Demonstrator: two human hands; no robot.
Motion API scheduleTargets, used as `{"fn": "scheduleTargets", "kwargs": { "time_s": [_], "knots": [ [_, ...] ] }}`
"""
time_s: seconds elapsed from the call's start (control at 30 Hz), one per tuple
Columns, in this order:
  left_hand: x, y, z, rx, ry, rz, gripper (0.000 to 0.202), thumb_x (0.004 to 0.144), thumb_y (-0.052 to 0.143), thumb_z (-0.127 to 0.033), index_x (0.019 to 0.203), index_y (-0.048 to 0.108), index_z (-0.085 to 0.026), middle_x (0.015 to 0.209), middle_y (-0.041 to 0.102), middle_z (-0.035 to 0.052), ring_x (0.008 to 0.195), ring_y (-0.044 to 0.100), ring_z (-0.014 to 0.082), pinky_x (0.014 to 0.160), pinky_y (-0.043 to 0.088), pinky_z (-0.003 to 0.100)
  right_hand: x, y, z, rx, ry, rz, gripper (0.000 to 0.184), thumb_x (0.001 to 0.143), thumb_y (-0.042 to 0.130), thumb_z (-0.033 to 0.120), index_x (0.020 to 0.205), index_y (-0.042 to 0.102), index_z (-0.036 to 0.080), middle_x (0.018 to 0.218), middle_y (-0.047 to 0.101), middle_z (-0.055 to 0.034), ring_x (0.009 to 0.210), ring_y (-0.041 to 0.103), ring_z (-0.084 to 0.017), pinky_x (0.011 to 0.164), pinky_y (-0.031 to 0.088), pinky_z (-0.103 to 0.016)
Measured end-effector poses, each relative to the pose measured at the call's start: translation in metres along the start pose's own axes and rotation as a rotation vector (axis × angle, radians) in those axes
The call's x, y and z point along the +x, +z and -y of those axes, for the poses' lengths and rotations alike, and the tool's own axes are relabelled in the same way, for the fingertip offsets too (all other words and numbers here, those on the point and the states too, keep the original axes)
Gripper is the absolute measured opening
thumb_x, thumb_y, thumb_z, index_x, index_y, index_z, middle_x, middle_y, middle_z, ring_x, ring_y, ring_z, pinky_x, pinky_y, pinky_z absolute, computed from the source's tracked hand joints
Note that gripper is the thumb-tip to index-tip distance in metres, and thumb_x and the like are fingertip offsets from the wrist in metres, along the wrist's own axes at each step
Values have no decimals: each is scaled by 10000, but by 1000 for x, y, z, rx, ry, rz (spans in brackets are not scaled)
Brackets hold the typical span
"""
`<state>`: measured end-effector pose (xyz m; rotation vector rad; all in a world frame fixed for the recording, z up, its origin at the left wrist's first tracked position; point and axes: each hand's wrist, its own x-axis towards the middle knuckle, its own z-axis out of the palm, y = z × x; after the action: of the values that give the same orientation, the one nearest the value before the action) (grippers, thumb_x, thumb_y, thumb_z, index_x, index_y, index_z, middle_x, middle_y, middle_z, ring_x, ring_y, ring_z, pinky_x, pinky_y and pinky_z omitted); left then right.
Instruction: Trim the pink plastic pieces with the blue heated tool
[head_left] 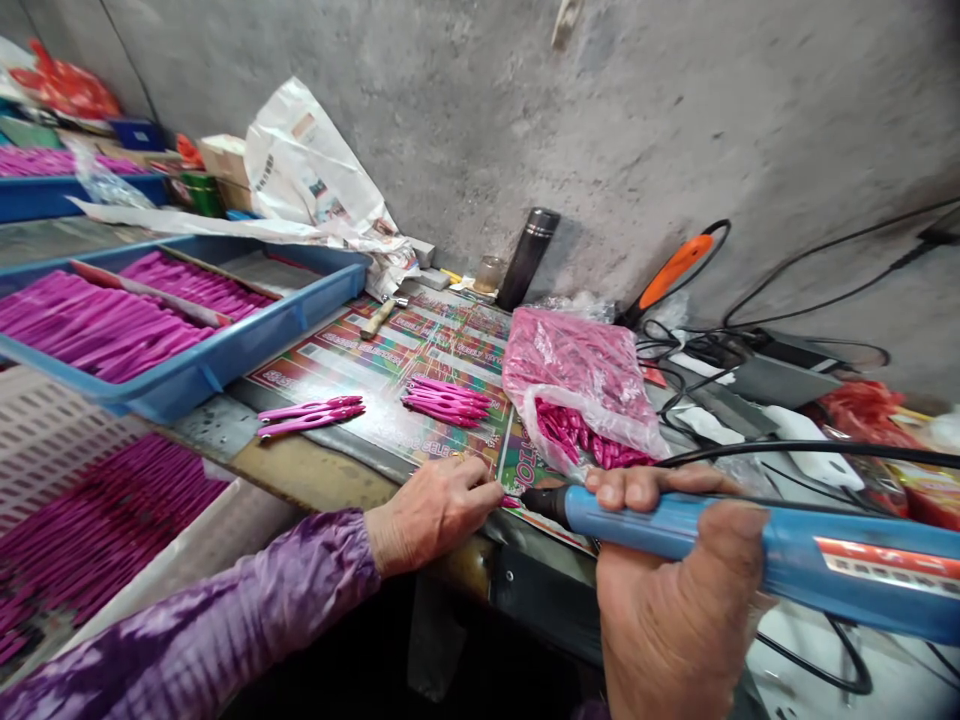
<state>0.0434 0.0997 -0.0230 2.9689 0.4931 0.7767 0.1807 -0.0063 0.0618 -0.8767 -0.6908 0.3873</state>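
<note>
Squeezing a long blue tool (787, 550), the right hand (667, 590) could wobble, scratching the pink stick (511, 502) the left hand (442, 505) pinches.

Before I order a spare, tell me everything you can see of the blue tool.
The blue tool looks plastic: long, glossy, with a black nose and a reddish, silvery label. The right hand grips it, nose pointing left, close to the pink piece at the left hand. Its rear runs out of frame.

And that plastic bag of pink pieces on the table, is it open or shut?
Open: the bag's mouth gapes at its near end, and the pink pieces show there uncovered.
</note>
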Motion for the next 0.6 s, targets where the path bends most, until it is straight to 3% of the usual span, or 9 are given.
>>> {"fn": "scheduleTargets", "kwargs": {
  "time_s": [0.6],
  "knots": [
    [-1, 2, 1, -10, 61, -48, 235, 1047, 445, -146, 914, 639, -158, 870, 655, 45, 752, 585, 169, 652, 433, 274, -5, 3, -2, -9, 2, 7, 223, 897, 652, 437, 879, 570, 230, 691, 518, 40, 660, 521, -142, 721, 500, -348]
  ]
}}
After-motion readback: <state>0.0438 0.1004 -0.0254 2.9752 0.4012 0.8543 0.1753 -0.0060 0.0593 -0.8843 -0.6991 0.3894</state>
